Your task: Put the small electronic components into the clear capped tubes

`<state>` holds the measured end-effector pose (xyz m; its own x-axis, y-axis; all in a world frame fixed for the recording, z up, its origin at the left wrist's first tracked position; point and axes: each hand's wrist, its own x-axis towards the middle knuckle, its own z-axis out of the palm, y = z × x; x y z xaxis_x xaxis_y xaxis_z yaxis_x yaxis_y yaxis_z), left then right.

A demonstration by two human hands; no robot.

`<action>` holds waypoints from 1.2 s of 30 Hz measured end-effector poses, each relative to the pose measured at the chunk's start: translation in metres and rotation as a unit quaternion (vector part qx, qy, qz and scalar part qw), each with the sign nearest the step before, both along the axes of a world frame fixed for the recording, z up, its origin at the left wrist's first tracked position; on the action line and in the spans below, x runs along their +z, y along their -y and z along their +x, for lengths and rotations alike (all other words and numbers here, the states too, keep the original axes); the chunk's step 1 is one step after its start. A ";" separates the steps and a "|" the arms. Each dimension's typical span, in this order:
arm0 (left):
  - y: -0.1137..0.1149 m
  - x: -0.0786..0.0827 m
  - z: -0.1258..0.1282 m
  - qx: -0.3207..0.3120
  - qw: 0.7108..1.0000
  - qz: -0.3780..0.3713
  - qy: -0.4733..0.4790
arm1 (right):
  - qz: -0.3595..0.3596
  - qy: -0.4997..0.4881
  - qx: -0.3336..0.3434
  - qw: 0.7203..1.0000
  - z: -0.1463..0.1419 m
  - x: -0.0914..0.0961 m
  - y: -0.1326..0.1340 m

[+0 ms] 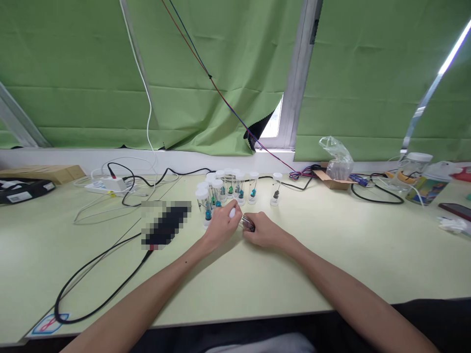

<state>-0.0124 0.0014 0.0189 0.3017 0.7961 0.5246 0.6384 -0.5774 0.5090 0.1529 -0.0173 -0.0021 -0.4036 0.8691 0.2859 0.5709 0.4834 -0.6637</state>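
Note:
My left hand [222,224] and my right hand [263,231] meet over the pale green table [331,255]. Together they hold a small clear vial [246,223] lying on its side. The left fingers pinch its white cap [232,212], while the right fingers close round its body. Just behind the hands stands a cluster of several upright clear vials with white caps [221,193], each with a small blue, green or dark piece inside. One vial [276,189] stands apart to the right.
A black cable [91,274] loops across the left of the table near a pixelated dark object [165,224]. A white power strip [108,185] with wires lies at the back left. A cardboard tray with a plastic bag [336,166], jars [414,171] and a phone [456,211] sit to the right.

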 end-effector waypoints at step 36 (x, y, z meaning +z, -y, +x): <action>0.009 -0.006 0.008 -0.080 0.978 -0.119 0.154 | -0.187 -0.168 0.038 0.967 -0.001 0.005 -0.003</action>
